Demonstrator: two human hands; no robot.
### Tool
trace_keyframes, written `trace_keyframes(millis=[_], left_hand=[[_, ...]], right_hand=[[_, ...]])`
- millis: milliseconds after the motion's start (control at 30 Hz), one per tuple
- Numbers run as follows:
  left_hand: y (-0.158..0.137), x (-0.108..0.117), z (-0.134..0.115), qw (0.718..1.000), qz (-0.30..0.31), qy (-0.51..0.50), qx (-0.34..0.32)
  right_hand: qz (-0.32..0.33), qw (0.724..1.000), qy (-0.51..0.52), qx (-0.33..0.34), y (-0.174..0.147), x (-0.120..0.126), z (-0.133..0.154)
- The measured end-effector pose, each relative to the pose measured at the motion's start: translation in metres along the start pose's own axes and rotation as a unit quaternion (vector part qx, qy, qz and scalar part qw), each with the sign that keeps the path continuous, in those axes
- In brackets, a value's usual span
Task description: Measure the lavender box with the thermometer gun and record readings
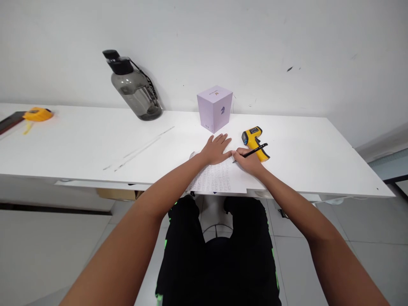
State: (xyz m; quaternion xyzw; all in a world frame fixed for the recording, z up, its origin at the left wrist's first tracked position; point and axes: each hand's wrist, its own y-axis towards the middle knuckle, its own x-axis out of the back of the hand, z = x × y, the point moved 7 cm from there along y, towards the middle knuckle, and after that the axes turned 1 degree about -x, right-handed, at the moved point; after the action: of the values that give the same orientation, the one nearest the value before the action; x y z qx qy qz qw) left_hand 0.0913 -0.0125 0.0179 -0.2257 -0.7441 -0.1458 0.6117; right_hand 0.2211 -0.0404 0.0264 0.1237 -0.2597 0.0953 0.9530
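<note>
A sheet of paper (212,178) covered in small handwriting lies at the desk's front edge, its near edge slightly past it. My left hand (216,149) rests flat across the top of the sheet, fingers spread. At the sheet's right side, my right hand (249,161) grips a black pen (256,150), whose tip points down left at the paper. Just behind my right hand lies a yellow and black infrared thermometer (253,137), its handle partly behind the hand and pen. A light purple box (214,108) stands behind my left hand.
On the white desk (306,148), a grey translucent water bottle (135,91) stands near the wall, left of the box. At the far left are a yellow tape measure (38,114) and a dark, blurred flat object (11,122). Dark streaks mark the desktop.
</note>
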Motion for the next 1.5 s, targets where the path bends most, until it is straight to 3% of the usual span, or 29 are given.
trace_keyframes(millis=[233, 600, 700, 833, 967, 1300, 1500], left_hand=[[0.001, -0.002, 0.002, 1.000, 0.005, -0.003, 0.001], [0.007, -0.005, 0.010, 0.998, -0.053, -0.043, -0.001], [0.006, -0.004, 0.014, 0.995, -0.082, -0.050, 0.029], [-0.004, 0.005, 0.018, 0.981, -0.159, -0.031, 0.103], [-0.014, 0.007, 0.015, 0.975, -0.171, -0.025, 0.140], [-0.046, 0.004, 0.011, 0.956, -0.196, -0.060, 0.208], [-0.045, 0.004, 0.011, 0.964, -0.182, -0.051, 0.187]], right_hand=[[0.033, 0.999, 0.018, -0.004, 0.000, -0.003, -0.002], [-0.051, 0.998, 0.039, -0.020, 0.007, 0.006, -0.009], [-0.051, 0.999, -0.002, -0.013, 0.012, 0.002, -0.013], [-0.073, 0.995, -0.042, 0.056, 0.018, 0.000, -0.012], [-0.085, 0.993, -0.078, 0.020, 0.020, 0.000, -0.016], [-0.027, 0.983, -0.179, -0.019, 0.020, -0.009, -0.015], [0.028, 0.965, -0.259, 0.041, 0.011, -0.019, 0.000]])
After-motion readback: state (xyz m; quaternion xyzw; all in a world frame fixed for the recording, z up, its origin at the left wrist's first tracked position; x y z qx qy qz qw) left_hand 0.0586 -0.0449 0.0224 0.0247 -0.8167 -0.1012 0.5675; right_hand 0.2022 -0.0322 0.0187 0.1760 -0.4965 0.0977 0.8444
